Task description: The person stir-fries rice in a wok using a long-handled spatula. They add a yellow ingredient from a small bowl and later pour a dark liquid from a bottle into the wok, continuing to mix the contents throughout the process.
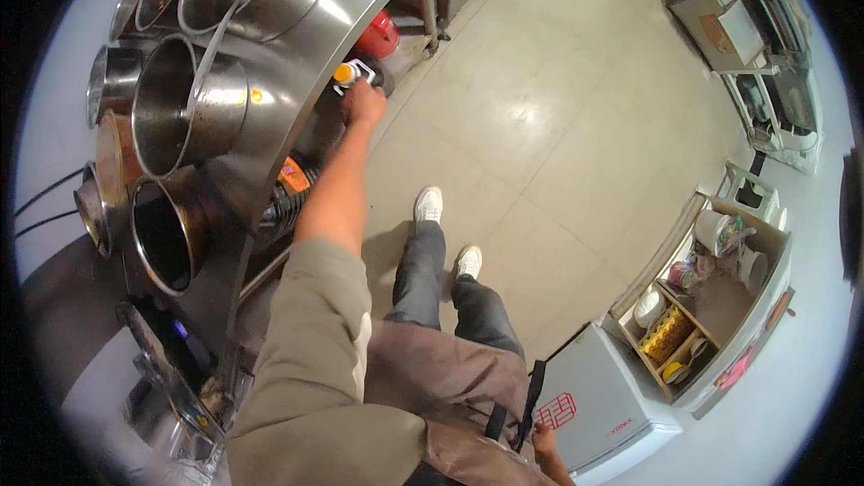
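Note:
My left hand point(364, 102) reaches under the edge of the stainless steel table point(283, 98). Its fingers are closed at the white handle of a jug point(354, 72) with an orange cap; the jug's body is mostly hidden by shadow and my hand. Just beyond it stands a red container point(379, 35). Below my forearm, a dark ribbed bottle with an orange label point(294, 175) sits under the table. Down by my right side, my right hand point(542, 439) hangs beside a white box-shaped appliance point(601, 398), its fingers partly hidden by the apron point(439, 364).
Several steel pots point(196, 104) crowd the tabletop, one with a ladle point(216, 47) in it. At right, a wooden divided box point(725, 310) holds tubs and yellow items. A green-grey stool point(746, 185) and a shelf with boxes point(729, 34) line the wall. The tiled floor point(526, 115) lies between.

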`<state>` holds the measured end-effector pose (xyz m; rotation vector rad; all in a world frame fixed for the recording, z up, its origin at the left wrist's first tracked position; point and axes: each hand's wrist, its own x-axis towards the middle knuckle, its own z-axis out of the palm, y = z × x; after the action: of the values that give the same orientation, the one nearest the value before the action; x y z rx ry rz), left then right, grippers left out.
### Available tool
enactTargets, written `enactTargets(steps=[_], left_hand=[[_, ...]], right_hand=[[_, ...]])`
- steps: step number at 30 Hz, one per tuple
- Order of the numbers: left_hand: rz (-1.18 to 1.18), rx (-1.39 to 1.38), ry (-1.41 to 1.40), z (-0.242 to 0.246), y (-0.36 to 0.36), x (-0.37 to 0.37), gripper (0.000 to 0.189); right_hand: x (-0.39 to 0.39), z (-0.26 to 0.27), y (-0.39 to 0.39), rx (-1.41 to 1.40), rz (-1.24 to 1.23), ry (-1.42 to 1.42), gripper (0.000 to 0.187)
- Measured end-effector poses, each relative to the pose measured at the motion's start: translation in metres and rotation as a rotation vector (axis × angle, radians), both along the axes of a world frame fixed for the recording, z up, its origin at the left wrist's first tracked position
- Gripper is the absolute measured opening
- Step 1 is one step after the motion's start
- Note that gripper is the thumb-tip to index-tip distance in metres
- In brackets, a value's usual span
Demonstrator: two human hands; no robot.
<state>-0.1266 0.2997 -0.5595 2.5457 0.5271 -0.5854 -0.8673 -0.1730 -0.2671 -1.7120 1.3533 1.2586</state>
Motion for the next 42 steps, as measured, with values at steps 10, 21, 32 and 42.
enactTargets(steps=[10,21,32,42], left_hand=[[-0.091,-0.064,0.067,0.145,-0.074,-0.249,0.030],[0.055,-0.377,0.324,0.359,-0.033,-0.594,0.029],[0.412,-0.023,0.044,0.509,0.120,-0.936,0.045],[0.163,0.303,-0.161,0.636,0.393,-1.053,0.029]], right_hand=[[0.067,-0.028,-0.150,0.011,-0.114,-0.216,0.042],[0.095,-0.079,-0.133,0.356,0.275,-0.308,0.022],[0.107,-0.098,0.123,0.549,0.755,-0.348,0.019],[-0.085,-0.071,0.308,0.473,2.262,-0.865,0.013]])
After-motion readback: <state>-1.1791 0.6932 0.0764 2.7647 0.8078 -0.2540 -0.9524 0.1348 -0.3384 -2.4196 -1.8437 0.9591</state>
